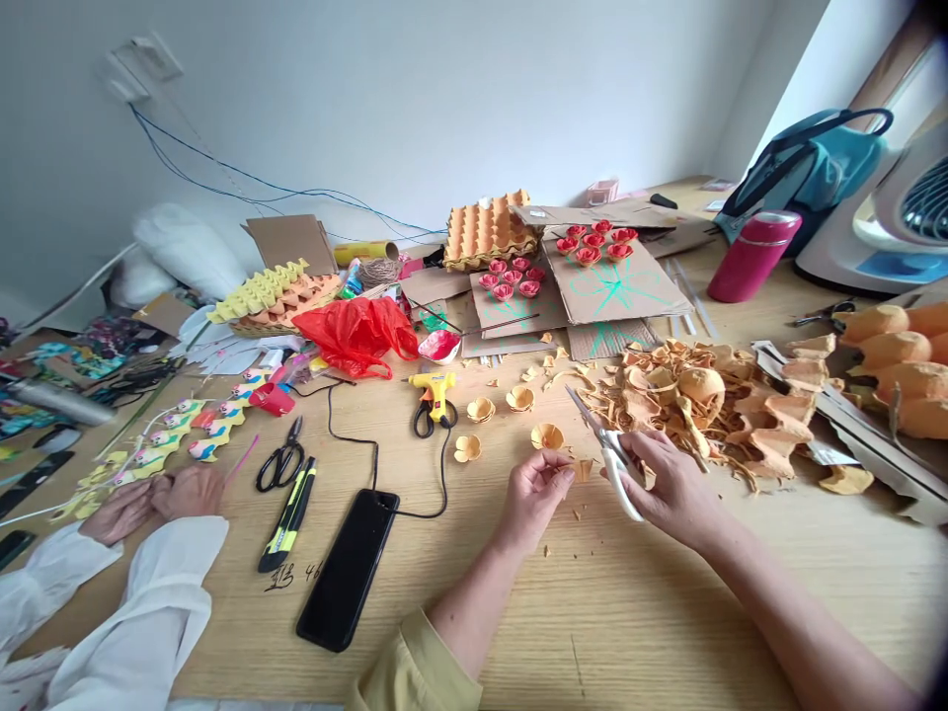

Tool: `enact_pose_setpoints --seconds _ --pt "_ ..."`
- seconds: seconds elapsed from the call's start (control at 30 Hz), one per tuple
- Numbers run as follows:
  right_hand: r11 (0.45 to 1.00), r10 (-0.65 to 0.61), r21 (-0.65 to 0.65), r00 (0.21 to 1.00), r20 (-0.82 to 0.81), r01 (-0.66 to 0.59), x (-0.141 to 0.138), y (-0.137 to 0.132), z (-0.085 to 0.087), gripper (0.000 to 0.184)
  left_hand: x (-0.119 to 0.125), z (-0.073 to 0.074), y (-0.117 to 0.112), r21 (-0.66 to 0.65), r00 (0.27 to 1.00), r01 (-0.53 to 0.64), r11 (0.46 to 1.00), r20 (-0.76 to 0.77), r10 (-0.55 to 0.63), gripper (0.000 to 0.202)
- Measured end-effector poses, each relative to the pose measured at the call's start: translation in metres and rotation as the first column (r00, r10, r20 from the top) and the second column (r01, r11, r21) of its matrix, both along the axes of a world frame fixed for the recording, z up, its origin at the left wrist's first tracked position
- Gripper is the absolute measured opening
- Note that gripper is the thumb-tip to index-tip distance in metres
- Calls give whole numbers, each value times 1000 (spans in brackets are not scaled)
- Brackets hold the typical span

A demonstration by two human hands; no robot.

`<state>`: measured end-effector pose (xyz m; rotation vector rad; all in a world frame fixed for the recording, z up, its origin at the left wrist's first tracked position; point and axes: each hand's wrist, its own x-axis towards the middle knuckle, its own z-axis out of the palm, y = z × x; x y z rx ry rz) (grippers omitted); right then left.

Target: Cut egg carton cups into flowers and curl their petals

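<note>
My left hand (539, 496) is closed in a pinch on a small orange piece of egg carton (585, 470). My right hand (671, 489) grips white-handled scissors (620, 484), their blades pointing up and left, just right of that piece. Beyond my left hand sits an orange carton flower cup (546, 435), and more cut flower cups (519, 398) lie farther back. Tiny orange scraps (547, 551) are scattered on the wooden table (592, 632) below my hands. A heap of carton offcuts (667, 390) rises behind my right hand.
At left, a co-worker's hands (189, 492) rest by a painted carton strip (211, 430). A yellow glue gun (434, 385), black phone (348, 573), utility knife (288, 518) and black scissors (281, 462) lie between us. Red flowers (589, 255) stand on cardboard behind; a pink bottle (755, 257) stands right.
</note>
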<state>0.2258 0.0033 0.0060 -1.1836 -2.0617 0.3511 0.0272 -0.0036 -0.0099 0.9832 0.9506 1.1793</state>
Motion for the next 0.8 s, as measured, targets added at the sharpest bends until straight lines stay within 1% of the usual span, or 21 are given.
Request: enact_pose_setpoints --seconds 0.1,0.23,0.3,0.37,0.43,0.6,0.8 --pt "1000 27 -6 998 52 -27 0 -1 2 14 -3 2 -1 -31 998 -60 998 0 60 37" --pt "992 122 -39 979 162 -117 -2 -4 3 10 -8 2 1 -83 989 -143 986 26 146 35" --pt "984 174 -75 962 208 -162 -3 -5 2 11 -11 1 3 -95 984 -171 981 37 176 33" --pt "979 198 -103 949 246 -178 -4 -6 1 14 -14 2 5 -97 978 -197 976 55 203 30" --pt "981 184 -105 944 274 -161 -5 -5 1 17 -16 4 6 -104 971 -215 971 80 224 27" --pt "994 103 -54 942 318 -91 -6 -2 3 18 -20 5 7 -141 962 -232 962 116 249 24" --pt "994 99 -87 926 366 -72 -6 -1 0 20 -20 2 8 -136 968 -214 967 105 228 22"
